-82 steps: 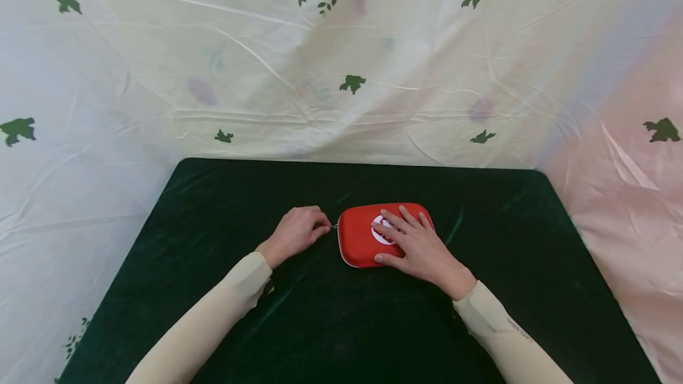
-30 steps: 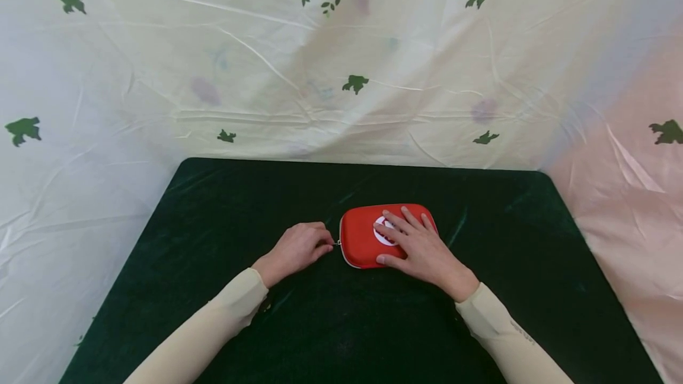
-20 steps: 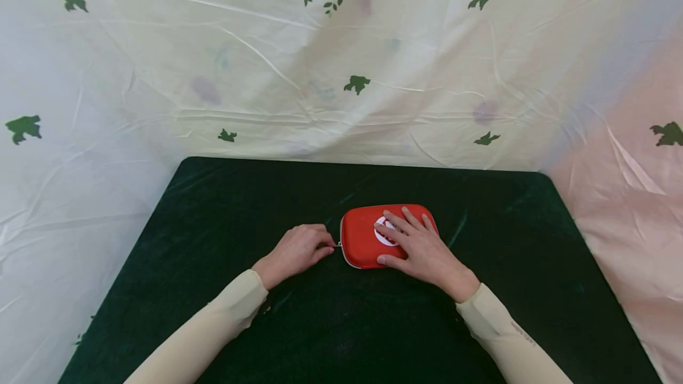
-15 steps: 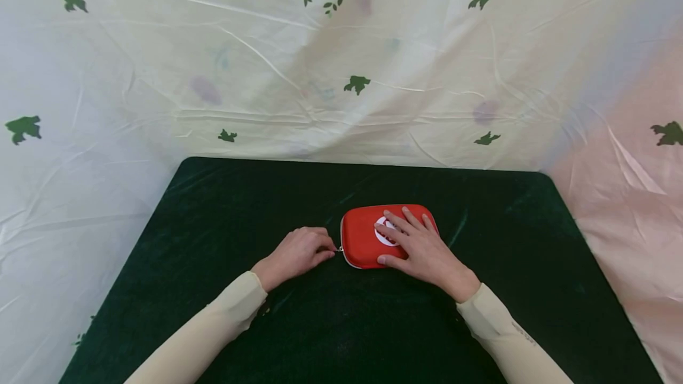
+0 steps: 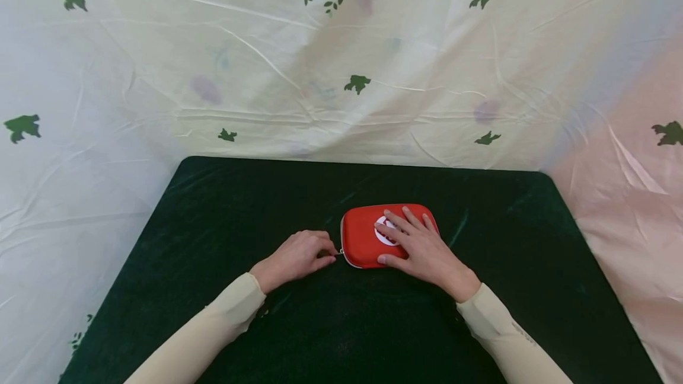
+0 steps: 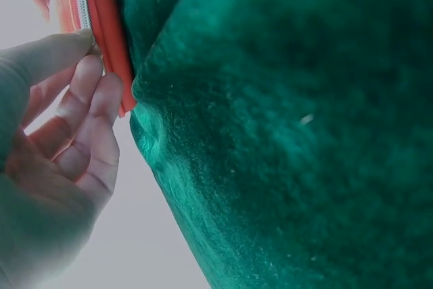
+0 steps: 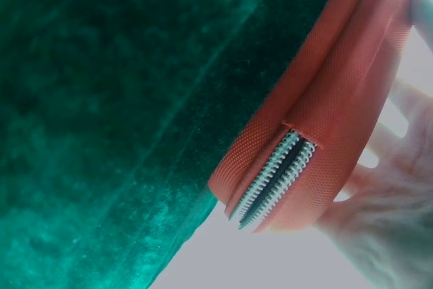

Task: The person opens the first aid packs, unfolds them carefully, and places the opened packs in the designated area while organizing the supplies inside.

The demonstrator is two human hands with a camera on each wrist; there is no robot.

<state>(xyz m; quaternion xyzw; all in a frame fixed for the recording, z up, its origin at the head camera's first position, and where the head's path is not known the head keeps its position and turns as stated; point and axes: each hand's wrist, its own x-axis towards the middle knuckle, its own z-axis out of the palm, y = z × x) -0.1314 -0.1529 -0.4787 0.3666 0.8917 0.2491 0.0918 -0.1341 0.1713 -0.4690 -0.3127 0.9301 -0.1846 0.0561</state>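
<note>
A red zip case with a white round emblem lies on the dark green cloth. At its left side my left hand pinches the small zipper pull between thumb and fingers. My right hand rests spread on top, its fingers partly covering the emblem. In the left wrist view, a strip of silver zipper teeth shows just above the pinching fingertips. The right wrist view shows parted zipper teeth with a dark gap, near one end of the zip.
Dark green velvety cloth covers the table around the case. Pale curtains with green leaf and bird shapes hang behind it and at the left. A pinkish curtain is at the right.
My left hand has drawn the zipper pull along the case's left side toward me, from about mid-side to near the front corner. The right hand stays on top of the case.
</note>
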